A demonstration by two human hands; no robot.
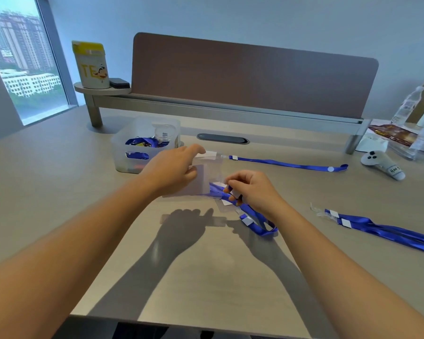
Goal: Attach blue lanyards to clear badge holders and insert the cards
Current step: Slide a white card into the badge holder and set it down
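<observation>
Head view: left hand (174,171) gripping half-hidden badge holder (207,178), right hand (251,189) pinching lanyard (255,216).

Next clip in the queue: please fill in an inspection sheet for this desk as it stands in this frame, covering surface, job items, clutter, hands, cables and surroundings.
Surface: pale wood-grain desk, hand shadows across its near part.
Job's things: clear plastic badge holder held above the desk; blue ribbon lanyard trailing from the right hand; a second blue lanyard lying behind; a bundle of blue lanyards at right.
Clutter: translucent storage bin with more lanyards; white game controller; clear water bottle; yellow-lidded tea canister on the shelf.
Grippers: left hand grips the holder; right hand pinches the lanyard's end.
Cables: nothing seen.
Surroundings: brown divider panel; window at left.
</observation>
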